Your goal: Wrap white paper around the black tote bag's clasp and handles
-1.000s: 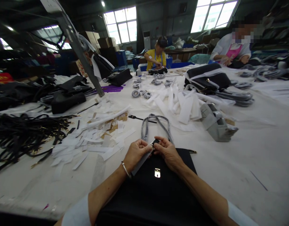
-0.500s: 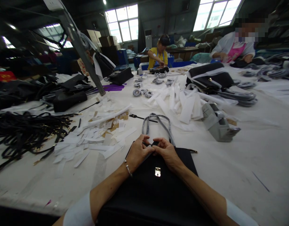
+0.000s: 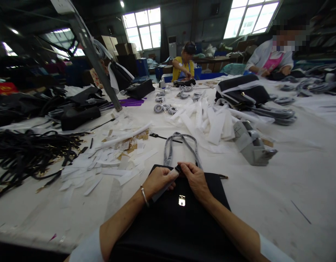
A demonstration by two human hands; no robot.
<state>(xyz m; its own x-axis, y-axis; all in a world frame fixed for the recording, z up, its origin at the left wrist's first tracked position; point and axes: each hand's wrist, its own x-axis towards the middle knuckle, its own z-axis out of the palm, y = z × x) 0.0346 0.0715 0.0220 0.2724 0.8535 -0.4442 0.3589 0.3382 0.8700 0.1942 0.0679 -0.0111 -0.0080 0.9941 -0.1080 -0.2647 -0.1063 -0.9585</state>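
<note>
A black handbag (image 3: 170,229) lies in front of me, with a shiny gold lock plate (image 3: 182,200) on its face. Its handles (image 3: 195,143), wrapped in greyish film, stretch away from me over the table. Above the bag's top edge, my left hand (image 3: 158,181) is closed around a black strap (image 3: 178,168) partly covered by a pale wrapping. My right hand (image 3: 195,181) pinches the end of this strap between thumb and fingers. The fingertips of both hands almost meet there. What lies under the left palm is hidden.
White paper strips (image 3: 108,162) are scattered to the left, beside a heap of black straps (image 3: 28,156). A grey tape dispenser (image 3: 251,147) stands at the right. Behind it lies another black bag (image 3: 240,91). Two co-workers sit across the table; a metal post (image 3: 98,69) rises at the left.
My left hand has turned and closed lower around the strap, baring more of its pale-wrapped part. My right hand keeps its pinch near the strap's end. The bag stays in place.
</note>
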